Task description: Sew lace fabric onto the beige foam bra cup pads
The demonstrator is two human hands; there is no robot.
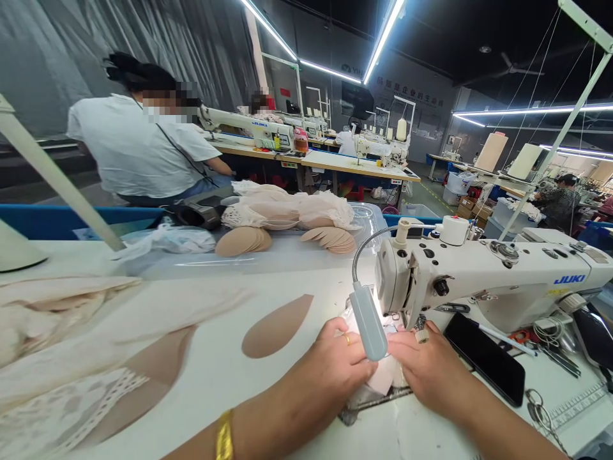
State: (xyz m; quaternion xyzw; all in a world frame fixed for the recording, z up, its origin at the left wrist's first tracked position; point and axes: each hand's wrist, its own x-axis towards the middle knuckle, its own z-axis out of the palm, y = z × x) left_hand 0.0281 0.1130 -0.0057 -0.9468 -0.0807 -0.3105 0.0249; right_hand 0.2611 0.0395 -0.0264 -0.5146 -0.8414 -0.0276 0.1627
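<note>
A left hand [330, 367] and a right hand [433, 370] rest on a small pale pink cloth [383, 378], which lies at the needle end of a white sewing machine [483, 271]. The fingers of both hands are bent over the cloth and touch it; a grey lamp [370, 324] hides some of them, so I cannot tell whether they pinch it or only press it flat. A gold bracelet [224, 437] circles the left wrist.

On the white bench [215, 383], a beige teardrop piece [276, 327] lies left of the hands, and a larger lace-edged cloth [119, 326] spreads farther left. Behind them, round beige pieces [330, 239] overlap in a row. A black phone [486, 358] lies near the right hand.
</note>
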